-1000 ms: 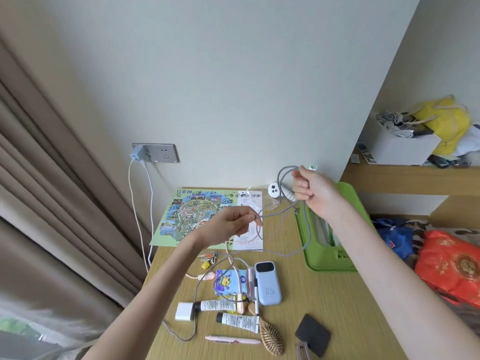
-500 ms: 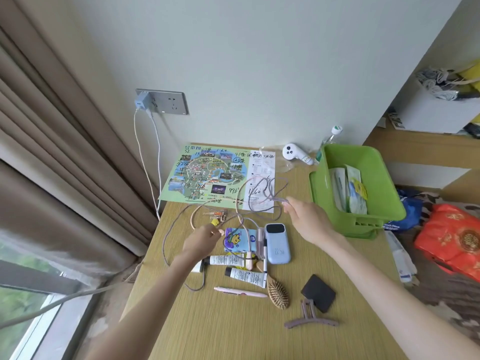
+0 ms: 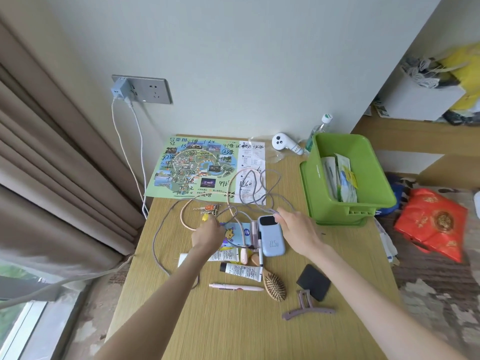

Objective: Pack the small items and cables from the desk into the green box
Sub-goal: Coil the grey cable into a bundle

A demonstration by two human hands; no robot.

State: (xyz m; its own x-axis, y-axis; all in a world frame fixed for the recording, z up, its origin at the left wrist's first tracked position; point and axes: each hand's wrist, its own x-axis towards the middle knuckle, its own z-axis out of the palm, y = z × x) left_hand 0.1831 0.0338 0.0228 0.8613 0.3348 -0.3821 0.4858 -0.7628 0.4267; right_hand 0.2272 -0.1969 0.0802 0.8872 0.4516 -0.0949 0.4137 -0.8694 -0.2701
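A green box (image 3: 363, 203) stands at the desk's right edge with several paper packets inside. A grey cable (image 3: 253, 189) and a pink cable (image 3: 185, 222) lie in loose loops over the desk and the map. My right hand (image 3: 298, 229) pinches the grey cable beside a blue power bank (image 3: 271, 241). My left hand (image 3: 209, 233) is curled on the cable tangle near the keys (image 3: 206, 209). Tubes of cream (image 3: 242, 271), a pink pen (image 3: 236, 287), a wooden hairbrush (image 3: 274, 285), a black square (image 3: 313, 281) and a hair claw (image 3: 306, 307) lie nearer me.
A park map (image 3: 194, 170) lies flat at the back of the desk (image 3: 220, 328). A white handheld device (image 3: 285, 144) and a water bottle (image 3: 319, 127) stand by the wall. A charger (image 3: 120, 90) sits in the wall socket with white leads hanging. A red bag (image 3: 436, 224) lies right.
Both hands have come down from chest height to the desk surface with the grey cable. The view has tilted down, showing the box's inside and the near desk.
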